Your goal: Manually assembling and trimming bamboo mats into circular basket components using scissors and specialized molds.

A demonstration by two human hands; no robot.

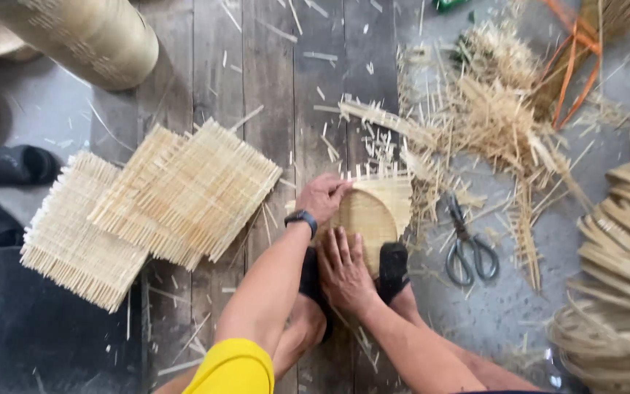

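A small woven bamboo mat (pixel 388 191) lies on the plank floor with a round bamboo disc (pixel 367 219) on top of it. My left hand (pixel 322 197), a dark watch on its wrist, pinches the mat's upper left edge. My right hand (pixel 343 271) lies flat with fingers spread on the disc's near left side. Two feet in black sandals (pixel 393 271) press at the near edge of the disc, one on each side of my right hand.
Three square woven mats (pixel 184 191) overlap at the left. Scissors (pixel 468 252) lie to the right of the disc. A heap of bamboo scraps (pixel 490 109) spreads at the upper right, stacked bamboo hoops (pixel 621 255) fill the right edge, and a woven cylinder (pixel 89 36) stands at the top left.
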